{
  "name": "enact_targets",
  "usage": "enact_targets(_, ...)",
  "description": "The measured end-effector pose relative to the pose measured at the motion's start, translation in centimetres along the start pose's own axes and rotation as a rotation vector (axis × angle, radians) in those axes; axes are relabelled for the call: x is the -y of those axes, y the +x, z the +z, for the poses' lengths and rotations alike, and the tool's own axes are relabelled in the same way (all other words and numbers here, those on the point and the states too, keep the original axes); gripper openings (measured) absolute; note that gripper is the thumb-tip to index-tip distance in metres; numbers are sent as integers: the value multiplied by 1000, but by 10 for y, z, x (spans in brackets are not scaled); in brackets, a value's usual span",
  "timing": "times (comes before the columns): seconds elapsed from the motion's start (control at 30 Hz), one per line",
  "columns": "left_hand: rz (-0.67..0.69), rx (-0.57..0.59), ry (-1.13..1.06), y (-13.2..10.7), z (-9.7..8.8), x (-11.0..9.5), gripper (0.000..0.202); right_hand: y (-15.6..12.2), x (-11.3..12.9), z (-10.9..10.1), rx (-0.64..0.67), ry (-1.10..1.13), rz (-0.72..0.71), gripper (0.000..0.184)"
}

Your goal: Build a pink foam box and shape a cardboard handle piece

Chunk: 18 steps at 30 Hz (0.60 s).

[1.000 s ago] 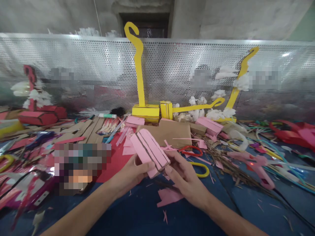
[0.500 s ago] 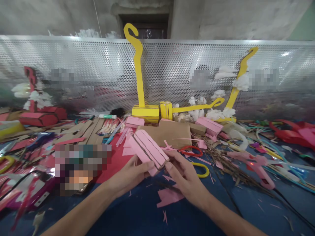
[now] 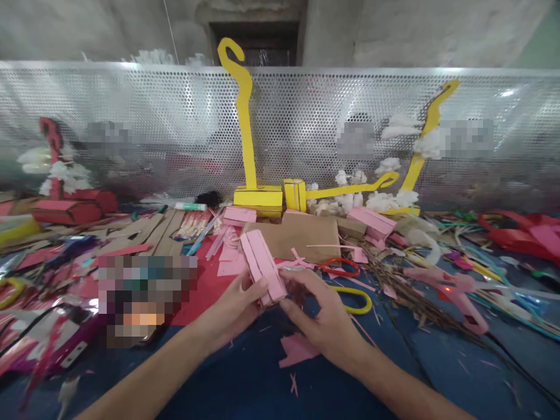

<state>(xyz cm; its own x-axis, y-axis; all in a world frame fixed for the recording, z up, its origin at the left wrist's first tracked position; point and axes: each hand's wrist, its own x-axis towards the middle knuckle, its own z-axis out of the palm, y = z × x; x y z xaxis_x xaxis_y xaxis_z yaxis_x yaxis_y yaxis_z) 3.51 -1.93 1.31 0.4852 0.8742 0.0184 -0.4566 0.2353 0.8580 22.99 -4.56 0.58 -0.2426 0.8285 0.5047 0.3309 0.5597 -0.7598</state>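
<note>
Between my hands is a small pink box (image 3: 264, 265), a long block covered in pink paper with dark brown seams along its edges, tilted with its far end up and to the left. My left hand (image 3: 238, 309) grips its near left side, thumb on top. The fingers of my right hand (image 3: 321, 315) are closed about its near right corner; some fingertips are hidden behind it. Below my right hand, a pink paper scrap (image 3: 297, 350) lies on the blue table (image 3: 245, 385). Yellow-handled scissors (image 3: 365, 303) and a red handle loop (image 3: 339, 268) show just beyond that hand.
A pink glue gun (image 3: 457, 294) with a red light lies right. Behind stand a yellow hooked piece on a box (image 3: 258, 198) and brown cardboard (image 3: 301, 238). Another pink box (image 3: 371, 221), scraps and sticks surround them. A perforated metal panel (image 3: 301, 122) closes the back.
The pink box has turned more upright, its near end shifting left. My right hand has moved slightly left with it, while my left hand keeps its grip.
</note>
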Motion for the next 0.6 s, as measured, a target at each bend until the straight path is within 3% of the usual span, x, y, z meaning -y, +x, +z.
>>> enact_targets(0.2,11,-23,34,2,-4,6,39,0,-1,4,-4,3,-4,36)
enact_targets(0.6,46,-84,113,-1,4,1,55,-3,-1,3,46,16,-108,41)
